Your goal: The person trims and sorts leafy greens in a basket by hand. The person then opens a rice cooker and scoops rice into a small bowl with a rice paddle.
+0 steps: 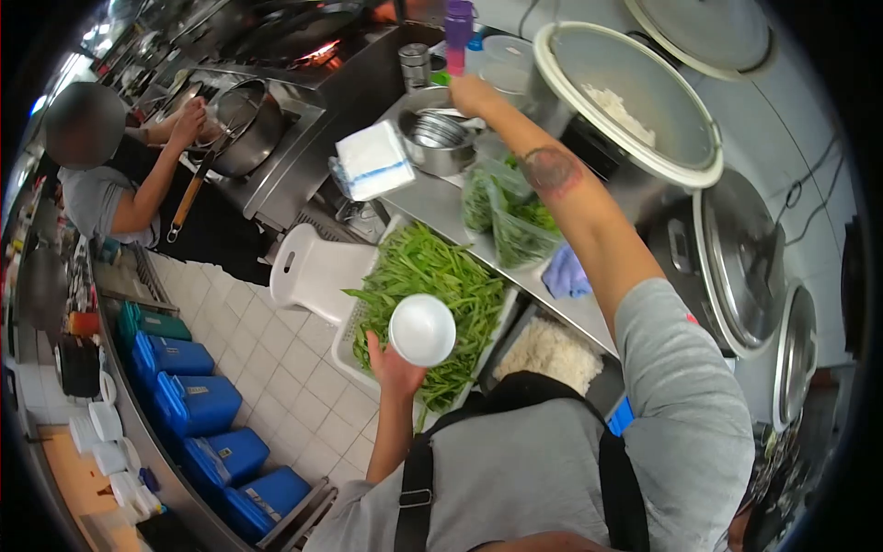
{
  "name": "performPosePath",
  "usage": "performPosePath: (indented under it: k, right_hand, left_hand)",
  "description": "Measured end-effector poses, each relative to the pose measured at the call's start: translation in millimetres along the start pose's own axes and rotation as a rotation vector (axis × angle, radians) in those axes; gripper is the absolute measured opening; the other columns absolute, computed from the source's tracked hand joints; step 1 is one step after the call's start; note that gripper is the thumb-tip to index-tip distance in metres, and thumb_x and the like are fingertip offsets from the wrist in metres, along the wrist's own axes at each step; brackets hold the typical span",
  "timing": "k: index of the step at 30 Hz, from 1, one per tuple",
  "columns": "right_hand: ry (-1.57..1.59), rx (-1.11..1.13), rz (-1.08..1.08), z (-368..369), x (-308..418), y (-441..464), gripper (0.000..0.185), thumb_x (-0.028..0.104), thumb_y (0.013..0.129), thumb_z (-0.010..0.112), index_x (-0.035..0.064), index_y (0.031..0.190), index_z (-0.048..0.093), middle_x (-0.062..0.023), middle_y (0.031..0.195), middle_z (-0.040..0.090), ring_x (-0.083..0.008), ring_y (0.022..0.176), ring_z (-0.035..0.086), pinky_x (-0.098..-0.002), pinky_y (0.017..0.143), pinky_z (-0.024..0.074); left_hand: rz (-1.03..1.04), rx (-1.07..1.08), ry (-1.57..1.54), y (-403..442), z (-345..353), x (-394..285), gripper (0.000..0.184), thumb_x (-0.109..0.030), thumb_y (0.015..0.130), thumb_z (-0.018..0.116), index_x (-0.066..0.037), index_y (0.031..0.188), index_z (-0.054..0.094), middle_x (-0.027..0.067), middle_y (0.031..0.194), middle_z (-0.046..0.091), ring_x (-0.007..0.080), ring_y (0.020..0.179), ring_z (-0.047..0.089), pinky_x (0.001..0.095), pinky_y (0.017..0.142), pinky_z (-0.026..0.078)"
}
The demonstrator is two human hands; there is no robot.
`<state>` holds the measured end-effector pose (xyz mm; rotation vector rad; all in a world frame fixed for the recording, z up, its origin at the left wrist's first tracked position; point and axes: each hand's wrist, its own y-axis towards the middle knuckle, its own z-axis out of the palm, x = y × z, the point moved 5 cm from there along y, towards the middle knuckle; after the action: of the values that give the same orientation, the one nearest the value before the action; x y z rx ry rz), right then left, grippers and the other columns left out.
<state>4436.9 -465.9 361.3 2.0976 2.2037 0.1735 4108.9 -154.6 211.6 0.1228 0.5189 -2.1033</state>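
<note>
My left hand (394, 366) is closed on a white bowl (422, 322), its opening facing up. The bowl is held above a white basket (345, 354) heaped with long green leafy vegetables (418, 258). My right arm stretches across the steel counter. At its end my right hand (471, 96) is closed at the rim of a metal pot (441, 164) with ladles (440, 129) in it. What those fingers grip is too small to make out. Plastic bags of greens (520, 216) lie under my right forearm.
A large rice cooker (589, 175) with rice stands right of my arm; more lidded cookers (736, 258) follow. A rice tray (550, 354) sits below the counter. A white stool (317, 271) stands beside the basket. At the stove, a co-worker (120, 189) handles a pot (248, 133).
</note>
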Motion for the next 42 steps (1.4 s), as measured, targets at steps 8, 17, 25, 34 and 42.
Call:
performPosePath:
  k: [8, 17, 25, 34, 42]
  right_hand:
    - [-0.117, 0.279, 0.307, 64.5, -34.1, 31.0, 0.026, 0.016, 0.081, 0.057, 0.011, 0.104, 0.067, -0.0095, 0.11, 0.064, -0.0298, 0.101, 0.061, -0.0522, 0.076, 0.0464]
    - [-0.485, 0.208, 0.227, -67.8, 20.0, 29.5, 0.03, 0.023, 0.079, 0.061, 0.0171, 0.108, 0.067, -0.0042, 0.113, 0.063, -0.0286, 0.101, 0.06, -0.0623, 0.076, 0.0341]
    - [-0.639, 0.098, 0.077, -276.1, -59.2, -42.0, 0.024, 0.022, 0.075, 0.059, 0.0083, 0.092, 0.069, -0.0145, 0.098, 0.066, -0.0284, 0.093, 0.064, -0.04, 0.077, 0.0498]
    - [-0.501, 0.232, 0.302, -105.0, -256.2, -136.6, 0.02, 0.012, 0.074, 0.058, 0.0066, 0.089, 0.07, -0.0135, 0.093, 0.067, -0.0297, 0.083, 0.065, -0.0424, 0.063, 0.0499]
    - [-0.583, 0.555, 0.021, -123.0, -227.0, -182.7, 0.015, 0.013, 0.075, 0.06, 0.0064, 0.084, 0.07, -0.0147, 0.086, 0.067, -0.0282, 0.085, 0.065, -0.0395, 0.07, 0.0512]
  left_hand:
    - [0.075, -0.082, 0.113, -10.9, -38.5, -42.5, 0.078, -0.066, 0.087, 0.026, -0.008, 0.14, 0.028, 0.0132, 0.141, 0.033, 0.0382, 0.128, 0.034, 0.0708, 0.098, 0.023]
    - [0.033, 0.26, 0.187, 50.3, 82.9, -49.8, 0.074, -0.057, 0.091, 0.028, -0.005, 0.142, 0.021, 0.0151, 0.144, 0.029, 0.0336, 0.131, 0.032, 0.0507, 0.107, 0.027]
    - [0.238, 0.562, 0.392, 114.5, 243.1, -19.3, 0.086, -0.071, 0.081, 0.038, -0.017, 0.144, 0.014, 0.0192, 0.145, 0.022, 0.0593, 0.123, 0.024, 0.0642, 0.095, 0.037]
    - [0.501, 0.762, 0.348, 190.7, 426.3, 90.3, 0.075, -0.062, 0.084, 0.047, -0.009, 0.134, 0.028, 0.0134, 0.128, 0.041, 0.0316, 0.117, 0.046, 0.0531, 0.091, 0.047]
    - [0.421, 0.686, 0.326, 224.6, 405.2, 108.7, 0.065, -0.044, 0.093, 0.046, -0.011, 0.138, 0.013, 0.0163, 0.13, 0.032, 0.0304, 0.117, 0.042, 0.0477, 0.091, 0.045]
